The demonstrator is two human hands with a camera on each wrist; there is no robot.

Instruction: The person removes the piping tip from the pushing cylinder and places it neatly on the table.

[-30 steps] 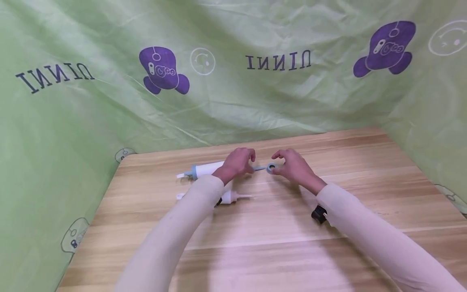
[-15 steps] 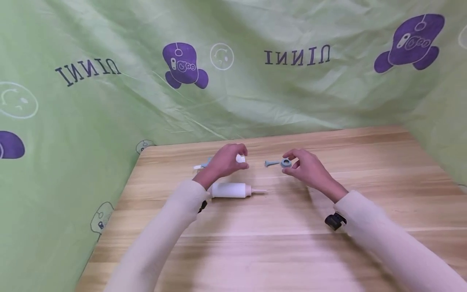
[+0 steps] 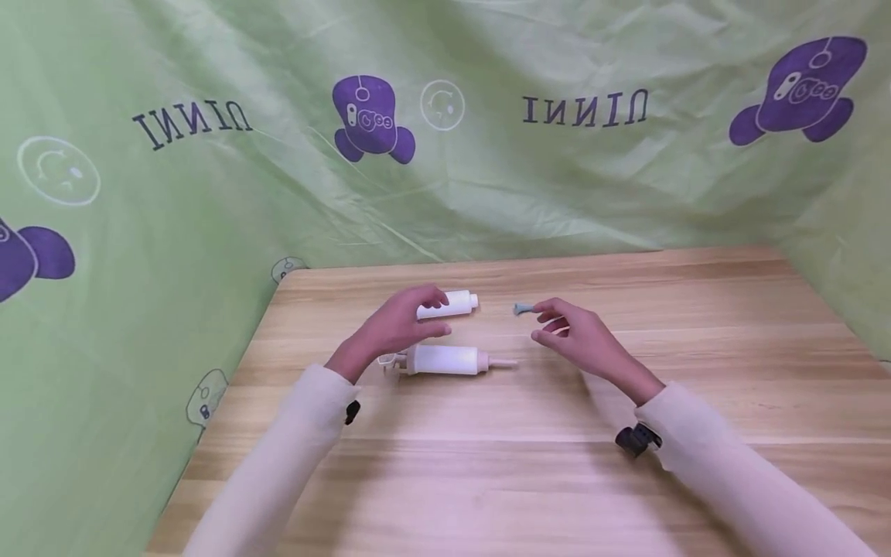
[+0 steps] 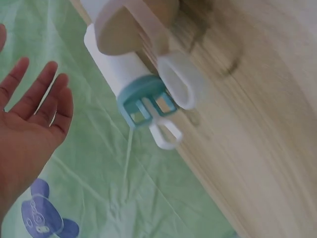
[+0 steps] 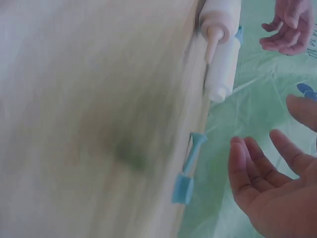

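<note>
My left hand (image 3: 398, 323) is held with fingers spread beside a white syringe-like tube (image 3: 457, 302), with nothing in its grasp. This tube has a teal end (image 4: 141, 94) and a white ring handle (image 4: 167, 135). Nearer to me lies a similar tube (image 3: 445, 360) with a pale pink nozzle. My right hand (image 3: 586, 340) hovers loosely curled, holding nothing, close to a small teal nozzle (image 3: 520, 308). A teal ring cap (image 5: 183, 188) lies at the nozzle's thin end in the right wrist view; in the head view my right fingers hide it.
All parts lie on a wood-grain table (image 3: 487, 480). A green printed cloth (image 3: 473, 186) hangs along the back and both sides. A black wrist camera (image 3: 636, 439) sits under my right sleeve.
My left hand has drawn back leftward from the teal nozzle and off the white tube, baring the tube's front end. My right hand has let go of the teal ring cap. The head view has shifted.
</note>
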